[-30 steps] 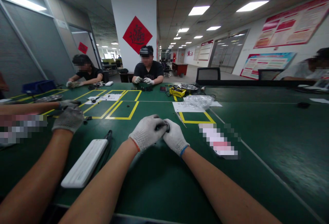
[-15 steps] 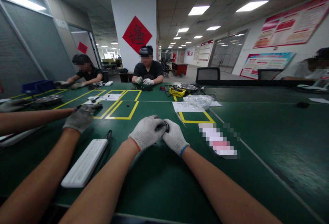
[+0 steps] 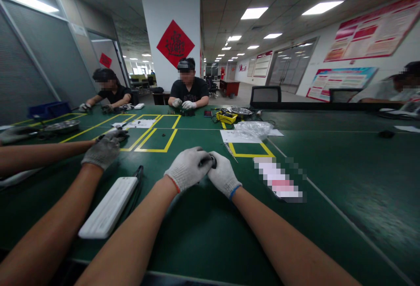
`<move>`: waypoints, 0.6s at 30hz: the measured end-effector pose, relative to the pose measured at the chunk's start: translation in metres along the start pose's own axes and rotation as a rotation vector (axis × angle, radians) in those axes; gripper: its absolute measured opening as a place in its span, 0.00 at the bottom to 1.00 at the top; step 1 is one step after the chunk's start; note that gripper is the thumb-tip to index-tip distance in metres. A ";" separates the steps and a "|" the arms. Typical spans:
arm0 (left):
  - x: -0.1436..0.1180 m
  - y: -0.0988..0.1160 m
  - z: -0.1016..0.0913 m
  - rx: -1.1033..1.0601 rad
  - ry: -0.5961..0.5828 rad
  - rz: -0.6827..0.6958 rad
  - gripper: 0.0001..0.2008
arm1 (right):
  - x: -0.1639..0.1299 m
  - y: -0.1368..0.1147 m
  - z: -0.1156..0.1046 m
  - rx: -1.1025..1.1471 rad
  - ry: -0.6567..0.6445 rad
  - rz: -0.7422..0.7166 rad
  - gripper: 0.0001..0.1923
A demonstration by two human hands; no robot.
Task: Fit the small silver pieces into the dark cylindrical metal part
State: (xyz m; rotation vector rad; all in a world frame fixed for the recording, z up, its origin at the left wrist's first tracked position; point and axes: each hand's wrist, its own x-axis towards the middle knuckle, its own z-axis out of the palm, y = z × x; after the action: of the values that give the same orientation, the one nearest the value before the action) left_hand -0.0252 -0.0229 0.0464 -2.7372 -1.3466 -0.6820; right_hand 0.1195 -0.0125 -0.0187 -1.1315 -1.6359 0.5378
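Above the green table [image 3: 210, 238], my left hand [image 3: 188, 170] and my right hand [image 3: 225, 175] meet in front of me, both in white knit gloves. Between their fingertips sits a small black round part [image 3: 214, 162], largely covered by the gloves. Both hands are closed around it, and the left fingertips look darkened. What exactly the part is, I cannot make out. Slim metal tweezers [image 3: 231, 153] lie just beyond my right hand.
A co-worker's gloved hand [image 3: 104, 149] works at the left, near a white power strip [image 3: 108, 207]. To the right lies a pixelated flat item [image 3: 278, 181]. Farther back are a plastic bag [image 3: 252, 131], a yellow holder [image 3: 225, 117] and a metal dish [image 3: 241, 111].
My hands keep nearly the same place and grip. At the left, the co-worker's gloved hands and the dark thing in them have shifted slightly.
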 end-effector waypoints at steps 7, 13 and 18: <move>0.001 -0.002 0.002 0.017 -0.002 -0.025 0.12 | 0.000 -0.001 0.000 -0.014 0.002 0.015 0.03; 0.001 -0.002 0.001 0.001 -0.002 -0.029 0.13 | 0.000 -0.002 0.000 -0.022 -0.002 0.021 0.03; 0.000 -0.001 0.000 -0.011 0.008 -0.005 0.11 | 0.000 -0.002 -0.001 -0.010 -0.004 0.028 0.04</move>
State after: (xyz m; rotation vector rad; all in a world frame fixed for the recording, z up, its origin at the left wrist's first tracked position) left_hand -0.0256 -0.0225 0.0460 -2.7373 -1.3533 -0.7029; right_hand 0.1192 -0.0131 -0.0170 -1.1625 -1.6302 0.5511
